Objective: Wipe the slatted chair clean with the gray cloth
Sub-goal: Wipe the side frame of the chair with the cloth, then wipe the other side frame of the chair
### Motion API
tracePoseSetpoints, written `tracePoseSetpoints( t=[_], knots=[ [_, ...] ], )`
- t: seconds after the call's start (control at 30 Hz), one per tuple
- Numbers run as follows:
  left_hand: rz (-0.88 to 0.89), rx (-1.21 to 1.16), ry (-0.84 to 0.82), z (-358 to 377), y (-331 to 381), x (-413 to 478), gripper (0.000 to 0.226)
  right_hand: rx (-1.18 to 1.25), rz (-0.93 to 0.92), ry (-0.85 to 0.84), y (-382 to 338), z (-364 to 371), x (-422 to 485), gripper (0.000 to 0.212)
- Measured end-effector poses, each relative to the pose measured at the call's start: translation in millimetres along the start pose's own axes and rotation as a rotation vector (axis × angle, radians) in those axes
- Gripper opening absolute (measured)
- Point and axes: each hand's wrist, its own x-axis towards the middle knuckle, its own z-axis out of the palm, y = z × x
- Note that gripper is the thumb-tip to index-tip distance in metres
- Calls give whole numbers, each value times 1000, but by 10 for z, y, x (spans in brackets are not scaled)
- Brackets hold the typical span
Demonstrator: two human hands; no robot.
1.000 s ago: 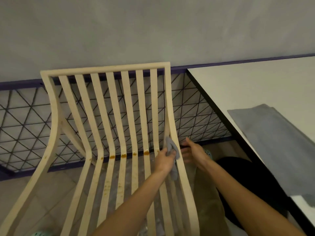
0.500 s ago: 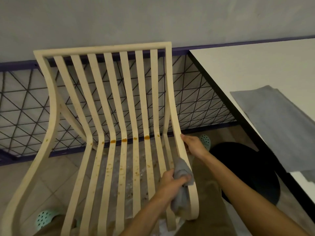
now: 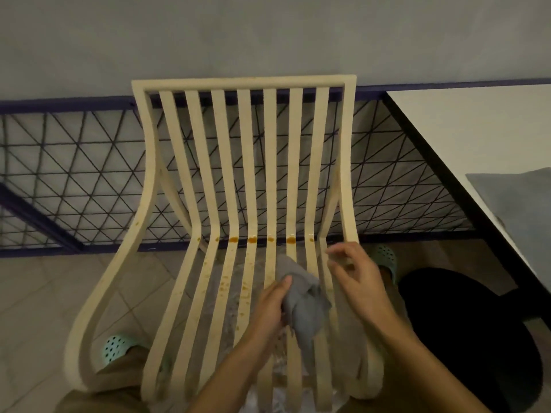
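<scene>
A cream slatted chair [image 3: 244,162] fills the middle of the view, facing me. Orange-brown stains sit along the bend [image 3: 252,239] between seat and backrest, and smaller spots run down the seat slats. My left hand [image 3: 269,308] grips a crumpled gray cloth [image 3: 301,302] and presses it on the right-middle seat slats. Just to the right of the cloth, my right hand [image 3: 356,272] hovers over the right seat slats with fingers spread, blurred by motion and holding nothing.
A white table [image 3: 465,129] with a dark edge stands at the right, with a flat gray mat [image 3: 518,210] on it. Its black round base [image 3: 477,332] is on the floor. A wire-grid fence [image 3: 74,174] runs behind the chair. My feet wear teal clogs [image 3: 114,350].
The view has shifted so the chair sits centred. My left hand moved the cloth from the right edge rail inward onto the seat slats. My right hand let go of the rail.
</scene>
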Motion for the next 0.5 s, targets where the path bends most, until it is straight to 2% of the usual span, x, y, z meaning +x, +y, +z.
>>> tracePoseSetpoints(
  t=[0.1,0.2,0.4,0.5],
  knots=[
    [-22,-235,53,-243,190,-120,32,99,-29,-248,-231,387,-179,25],
    [94,-248,58,-553,307,-318,24,193,-70,-424,-426,788,-283,42],
    [232,9,67,-1215,442,-679,26,238,-153,-406,-757,1436,-212,33],
    [315,143,105,-1588,502,-821,28,258,-213,-469,-968,1714,-145,24]
  ],
)
